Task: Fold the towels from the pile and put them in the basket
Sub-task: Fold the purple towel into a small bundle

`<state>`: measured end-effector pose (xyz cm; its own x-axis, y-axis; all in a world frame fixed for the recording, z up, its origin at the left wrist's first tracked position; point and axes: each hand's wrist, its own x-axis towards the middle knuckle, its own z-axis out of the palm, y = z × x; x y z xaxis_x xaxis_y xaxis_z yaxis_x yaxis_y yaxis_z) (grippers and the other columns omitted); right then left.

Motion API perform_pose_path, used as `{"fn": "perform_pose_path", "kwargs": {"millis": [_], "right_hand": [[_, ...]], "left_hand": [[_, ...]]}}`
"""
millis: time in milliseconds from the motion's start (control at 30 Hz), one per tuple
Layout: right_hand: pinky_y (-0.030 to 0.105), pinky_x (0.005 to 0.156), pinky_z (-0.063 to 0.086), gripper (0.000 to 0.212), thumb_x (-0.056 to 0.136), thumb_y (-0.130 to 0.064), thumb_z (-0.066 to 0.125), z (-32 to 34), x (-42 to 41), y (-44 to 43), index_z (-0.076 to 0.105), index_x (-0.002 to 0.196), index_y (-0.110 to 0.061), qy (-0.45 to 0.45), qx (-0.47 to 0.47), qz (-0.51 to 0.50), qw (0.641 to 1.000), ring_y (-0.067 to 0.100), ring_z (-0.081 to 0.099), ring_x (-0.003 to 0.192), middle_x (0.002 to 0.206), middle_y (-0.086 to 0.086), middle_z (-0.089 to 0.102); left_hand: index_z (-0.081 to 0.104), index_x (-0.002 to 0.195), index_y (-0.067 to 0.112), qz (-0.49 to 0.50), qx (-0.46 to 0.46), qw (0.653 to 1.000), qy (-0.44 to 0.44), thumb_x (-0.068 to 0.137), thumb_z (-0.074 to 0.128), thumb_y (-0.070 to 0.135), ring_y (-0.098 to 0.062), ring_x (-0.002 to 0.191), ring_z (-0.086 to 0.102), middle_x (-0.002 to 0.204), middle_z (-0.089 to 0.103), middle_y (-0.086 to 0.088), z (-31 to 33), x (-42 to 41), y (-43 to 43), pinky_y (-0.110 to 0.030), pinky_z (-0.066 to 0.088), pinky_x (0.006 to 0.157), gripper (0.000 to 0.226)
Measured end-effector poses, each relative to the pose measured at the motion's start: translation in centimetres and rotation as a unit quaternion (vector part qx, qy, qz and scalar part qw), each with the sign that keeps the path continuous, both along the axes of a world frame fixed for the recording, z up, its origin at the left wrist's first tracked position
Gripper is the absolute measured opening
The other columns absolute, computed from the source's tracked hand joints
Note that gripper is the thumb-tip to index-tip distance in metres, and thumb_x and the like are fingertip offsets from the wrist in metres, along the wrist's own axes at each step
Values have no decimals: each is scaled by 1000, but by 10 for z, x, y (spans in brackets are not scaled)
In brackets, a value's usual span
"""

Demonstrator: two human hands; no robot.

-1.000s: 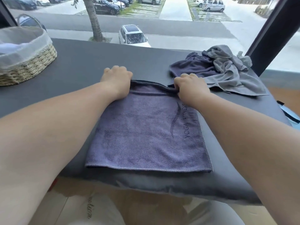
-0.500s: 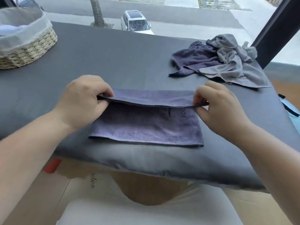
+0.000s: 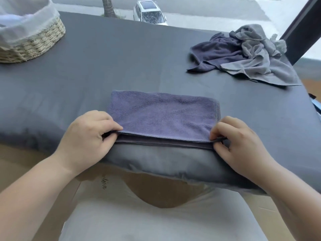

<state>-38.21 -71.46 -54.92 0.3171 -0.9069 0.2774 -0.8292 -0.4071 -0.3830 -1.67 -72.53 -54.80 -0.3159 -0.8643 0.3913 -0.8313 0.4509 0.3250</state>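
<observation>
Bright daylight comes in through the big window (image 3: 246, 20) at the far side, the street (image 3: 199, 6) outside looks washed out and white, the dark table (image 3: 130, 63) is evenly lit with only soft shadows beside the pile of towels (image 3: 248, 56), and the wide lens bends the edges and leaves everything a little blurry.

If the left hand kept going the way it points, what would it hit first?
The folded purple towel: the left hand pinches its near left corner and points up and right across it. Beyond lies grey cover, then probably the towel pile, though depth is unclear.
</observation>
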Motion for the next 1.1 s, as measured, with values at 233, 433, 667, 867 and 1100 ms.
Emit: {"fn": "perform_pose_path", "kwargs": {"millis": [233,433,667,867,1100], "right_hand": [[41,69,47,7,73,-28,52,19,1,4,59,73,-28,132,12,-4,991,21,44,75,75,-10,53],[44,82,47,35,93,-48,44,57,62,-24,68,95,-23,75,-20,-4,997,28,56,89,93,-2,61],[50,125,2,65,105,-52,19,-2,119,-57,3,161,-24,191,144,-26,971,23,-4,156,170,-3,-4],[46,124,-10,90,89,-80,7,-9,81,-47,-10,160,-27,201,160,-85,963,18,-19,154,168,-1,-17],[49,124,-8,103,80,-87,2,-5,53,-43,-12,160,-23,215,184,-130,950,13,-20,153,167,-3,-20]], "left_hand": [[79,87,21,-59,55,996,-31,83,56,44,-11,77,57,81,63,14,14,1,7,-29,45,74,32],[69,74,12,41,11,998,42,96,45,39,-27,77,60,74,64,-2,34,-22,-19,-43,48,71,42],[9,159,16,95,199,957,-186,100,20,55,-24,153,-2,167,-1,-4,-4,-82,-40,-53,3,123,71],[-9,158,12,145,198,950,-194,84,5,78,-26,152,-16,164,-18,-12,-13,-80,-24,-50,-4,123,100],[-15,157,18,166,224,945,-173,63,1,99,-20,151,-20,164,-22,-6,-15,-56,-30,-50,-5,123,125]]}}
